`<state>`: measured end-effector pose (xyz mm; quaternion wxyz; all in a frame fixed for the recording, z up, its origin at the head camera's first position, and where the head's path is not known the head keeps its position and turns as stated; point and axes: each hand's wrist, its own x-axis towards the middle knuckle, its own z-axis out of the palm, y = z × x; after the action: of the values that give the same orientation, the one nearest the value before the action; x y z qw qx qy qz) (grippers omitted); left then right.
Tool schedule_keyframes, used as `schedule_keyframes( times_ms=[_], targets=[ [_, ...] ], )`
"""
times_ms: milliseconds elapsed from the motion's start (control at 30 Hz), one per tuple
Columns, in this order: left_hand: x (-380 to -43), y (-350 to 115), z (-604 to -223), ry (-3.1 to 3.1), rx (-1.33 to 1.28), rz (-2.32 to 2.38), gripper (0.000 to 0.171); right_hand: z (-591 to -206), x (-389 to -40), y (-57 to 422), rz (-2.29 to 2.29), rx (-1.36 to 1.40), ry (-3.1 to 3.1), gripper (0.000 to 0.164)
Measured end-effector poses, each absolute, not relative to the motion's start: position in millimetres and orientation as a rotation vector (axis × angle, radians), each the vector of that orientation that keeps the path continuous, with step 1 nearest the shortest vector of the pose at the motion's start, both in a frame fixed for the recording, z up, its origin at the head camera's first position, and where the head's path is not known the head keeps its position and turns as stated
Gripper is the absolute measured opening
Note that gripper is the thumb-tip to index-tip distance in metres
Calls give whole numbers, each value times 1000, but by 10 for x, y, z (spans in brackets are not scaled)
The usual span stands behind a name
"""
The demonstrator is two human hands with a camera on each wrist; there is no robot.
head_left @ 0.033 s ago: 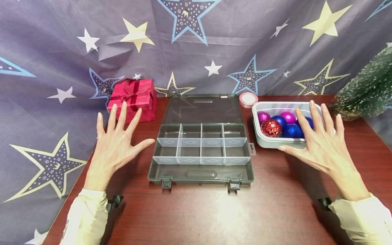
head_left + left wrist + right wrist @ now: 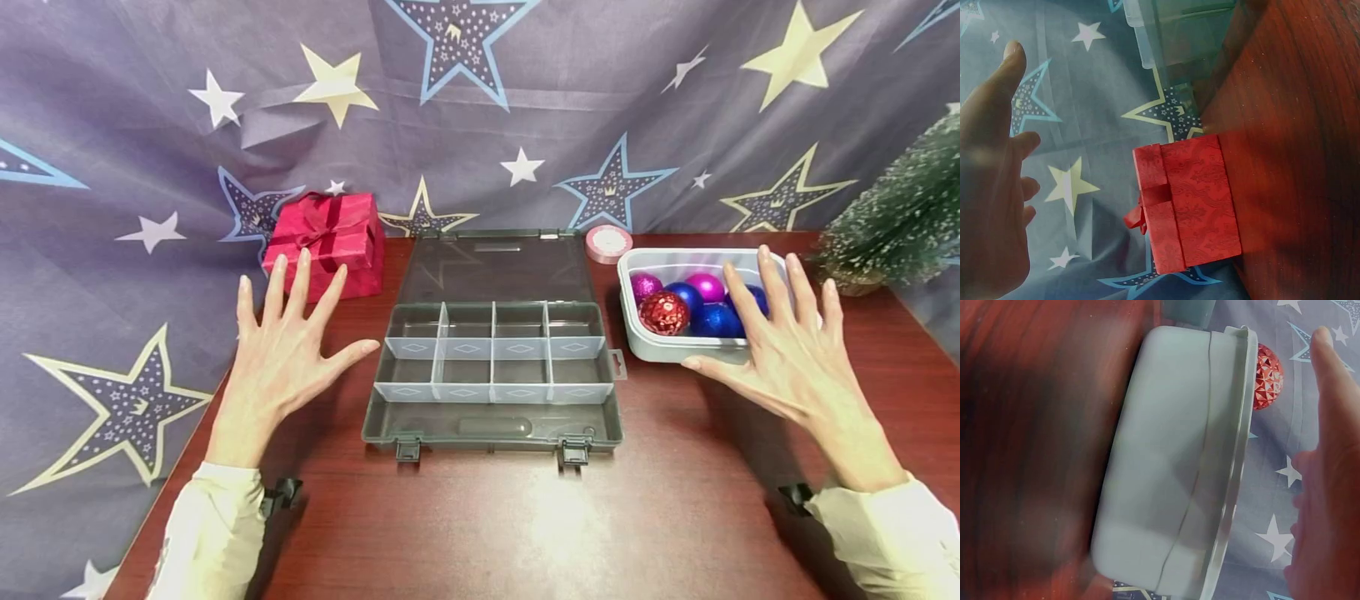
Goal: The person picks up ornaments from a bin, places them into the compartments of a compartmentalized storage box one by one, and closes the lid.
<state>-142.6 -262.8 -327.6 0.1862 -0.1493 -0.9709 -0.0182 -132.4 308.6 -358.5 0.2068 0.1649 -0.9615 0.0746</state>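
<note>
My left hand [image 2: 281,362] hovers with spread fingers and holds nothing. Just beyond its fingertips, at the back left, is a red gift box [image 2: 360,258] with a bow, also large in the left wrist view [image 2: 1200,206]. My right hand [image 2: 791,367], fingers spread too, is held over the front right of a pale plastic container [image 2: 652,346] and partly hides it. Inside lie several Christmas balls: a red faceted one [image 2: 663,313], blue ones [image 2: 715,321] and pink ones [image 2: 705,288]. Between the hands lies a dark transparent divided organizer box [image 2: 491,427], lid raised, compartments empty.
A roll of pink ribbon [image 2: 608,243] stands behind the organizer, near the container. At the far right is a small frosted Christmas tree [image 2: 896,208]. A grey star-patterned cloth [image 2: 480,142] hangs behind and left of the brown wooden table [image 2: 480,533].
</note>
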Motion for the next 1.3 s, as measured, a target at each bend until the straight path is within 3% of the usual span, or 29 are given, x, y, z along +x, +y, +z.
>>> schedule_keyframes(
  times_ms=[733,900,1100,1300],
  targets=[
    [-1320,-2648,-3352,-2730,-450,-100,97,-3602,-1293,3084,245,473,-2688,117],
    [-1182,-2594,-3426,-2788,-431,-471,95,-3601,-1366,2993,454,585,-2610,101],
    [-965,-2445,-3646,-2790,-217,-989,93,-3547,-1473,2806,712,632,-2622,73],
    [-802,-2384,-3837,-2811,-86,-1275,86,-3552,-1588,2706,807,623,-2678,62]
  ],
)
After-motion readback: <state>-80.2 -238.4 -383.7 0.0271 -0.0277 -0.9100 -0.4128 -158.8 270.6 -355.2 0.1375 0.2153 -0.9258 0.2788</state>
